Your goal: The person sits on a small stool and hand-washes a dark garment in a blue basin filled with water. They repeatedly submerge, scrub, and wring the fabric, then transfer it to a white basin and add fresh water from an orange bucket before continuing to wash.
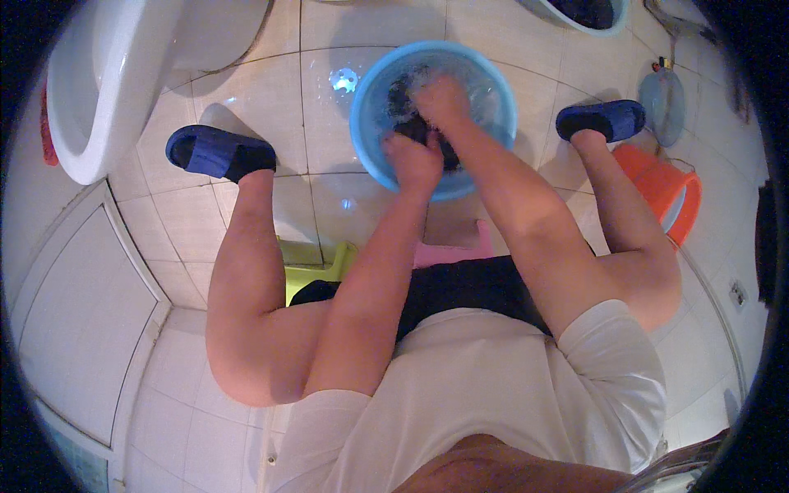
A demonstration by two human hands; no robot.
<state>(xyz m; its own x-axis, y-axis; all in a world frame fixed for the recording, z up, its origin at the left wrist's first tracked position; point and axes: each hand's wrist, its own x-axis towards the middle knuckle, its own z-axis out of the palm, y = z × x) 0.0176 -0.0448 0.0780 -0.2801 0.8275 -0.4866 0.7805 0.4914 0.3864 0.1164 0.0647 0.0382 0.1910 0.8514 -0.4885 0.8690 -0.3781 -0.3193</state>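
Observation:
A round light-blue plastic basin (363,151) of water stands on the tiled floor between my feet. Both hands are inside it, on a dark wet cloth (453,157). My left hand (418,161), on the left of the picture, grips a bunched part of the cloth. My right hand (442,101) is closed on the cloth a little farther up, close to the left one. The fingertips of both hands are partly hidden by the cloth, the water and blur.
A white ceramic fixture (117,92) stands at the left, above a pale door (80,320). An orange bucket (687,203) lies near my right foot, and another basin (607,28) with dark contents is at the top right. Green (338,265) and pink (450,254) plastic pieces show by my seat.

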